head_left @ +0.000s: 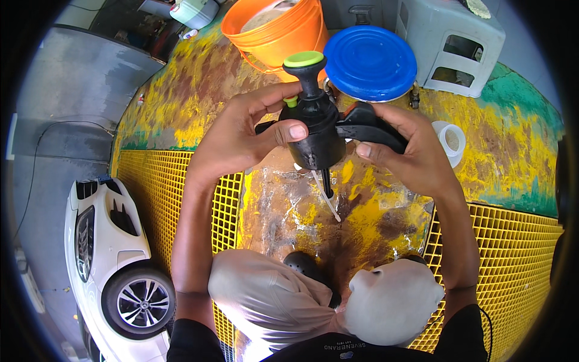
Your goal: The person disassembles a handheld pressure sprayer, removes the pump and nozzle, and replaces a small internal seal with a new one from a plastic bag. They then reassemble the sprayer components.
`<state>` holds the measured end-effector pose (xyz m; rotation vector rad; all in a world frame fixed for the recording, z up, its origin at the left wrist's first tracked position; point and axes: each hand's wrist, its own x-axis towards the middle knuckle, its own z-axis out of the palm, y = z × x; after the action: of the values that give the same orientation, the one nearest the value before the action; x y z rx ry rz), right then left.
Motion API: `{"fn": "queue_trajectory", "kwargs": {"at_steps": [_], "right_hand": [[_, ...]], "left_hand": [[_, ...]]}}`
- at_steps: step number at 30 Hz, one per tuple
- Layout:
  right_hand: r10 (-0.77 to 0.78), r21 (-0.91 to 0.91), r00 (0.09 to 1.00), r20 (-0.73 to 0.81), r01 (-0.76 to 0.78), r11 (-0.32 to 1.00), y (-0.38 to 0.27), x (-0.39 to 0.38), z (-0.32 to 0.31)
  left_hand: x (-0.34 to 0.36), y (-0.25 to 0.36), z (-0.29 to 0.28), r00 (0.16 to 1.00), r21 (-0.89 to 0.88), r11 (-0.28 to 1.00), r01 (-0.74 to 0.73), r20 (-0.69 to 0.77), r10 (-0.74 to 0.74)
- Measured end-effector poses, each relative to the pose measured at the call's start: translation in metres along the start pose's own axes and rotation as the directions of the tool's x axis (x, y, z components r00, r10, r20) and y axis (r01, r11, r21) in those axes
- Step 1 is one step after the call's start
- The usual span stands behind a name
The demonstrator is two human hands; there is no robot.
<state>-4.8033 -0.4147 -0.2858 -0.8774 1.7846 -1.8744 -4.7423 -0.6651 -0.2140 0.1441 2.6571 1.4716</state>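
In front of me, above the floor, I hold a black pump sprayer head (310, 136) with a lime-green knob on top of its plunger. A dark tube and a thin pale tube (327, 199) hang from its underside, and no bottle shows under it. My left hand (253, 130) wraps the body, the thumb pressed on its front and the fingers behind, near a small green valve. My right hand (407, 148) grips the black handle, its thumb underneath. To the right of my right hand, a translucent white container (449, 143) stands on the floor.
An orange bucket (307, 42) with murky contents stands ahead, beside a tub with a blue lid (371, 63). A grey plastic stool (416, 54) is at the far right. Yellow grating (160, 181) flanks the paint-worn floor. At the left is a white car (102, 232).
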Motion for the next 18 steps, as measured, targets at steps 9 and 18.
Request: {"fn": "queue_trajectory", "kwargs": {"at_steps": [9,18], "right_hand": [[-0.103,-0.205,0.991,-0.086,0.084,0.975,-0.005,-0.010,0.012],[-0.094,-0.244,0.991,-0.098,0.068,0.967,-0.008,-0.021,0.007]], "left_hand": [[0.000,0.017,0.015,0.999,0.093,0.995,0.043,-0.004,-0.043],[0.000,0.007,0.004,0.986,-0.197,0.977,-0.085,0.124,0.111]]}}
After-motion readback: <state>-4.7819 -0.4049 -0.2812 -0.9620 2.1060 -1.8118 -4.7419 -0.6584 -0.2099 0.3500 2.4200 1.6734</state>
